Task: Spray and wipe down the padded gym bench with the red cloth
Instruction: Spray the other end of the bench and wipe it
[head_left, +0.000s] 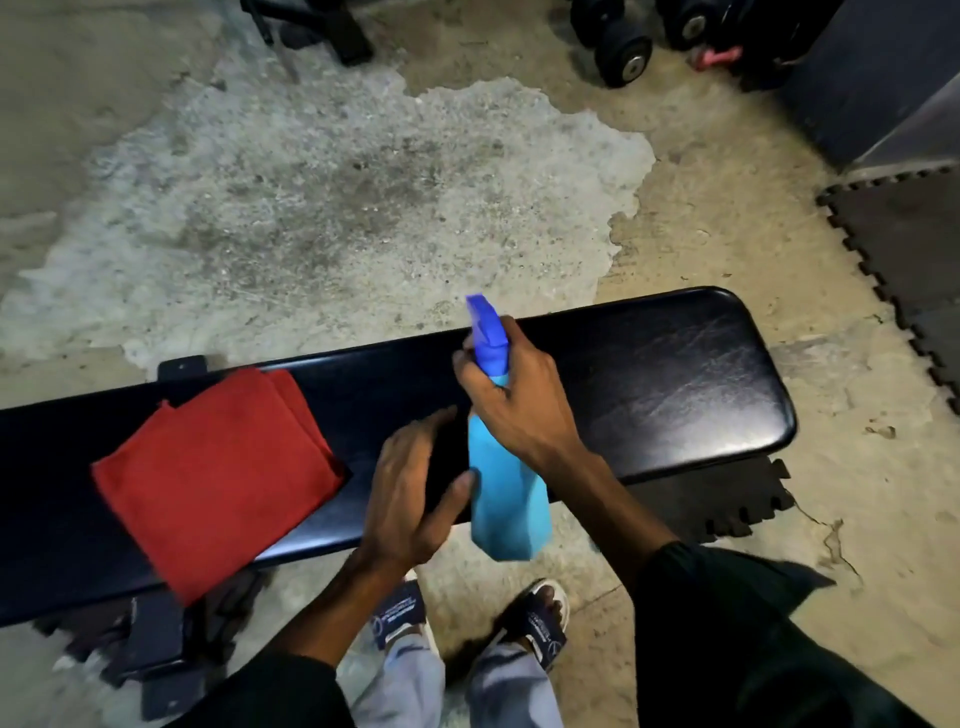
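Nearest the camera are two feet in dark sandals (540, 621) on the concrete floor (322, 171), with pale trouser legs above them and dark sleeves at both forearms.

Just beyond, the left hand (408, 488) hovers over the near edge of the counter (675, 384), a long black padded gym bench running left to right. Its grip is loose: the fingers are relaxed and nearly straight, holding nothing, with the thumb close beside the lower body of the spray bottle (506, 493); whether it touches cannot be told.

The right hand (519, 400) has its grip closed round the neck of the spray bottle, fingers curled at the darker blue trigger head. The light blue bottle is held tilted above the counter, nozzle pointing away from the person.

To the left, the red cloth (218, 478) lies folded flat on the padding, its near corner hanging over the front edge.

Further off, a dark foam floor mat (914, 244) with jigsaw edges lies to the right, and black dumbbells (623, 52) sit at the far top.
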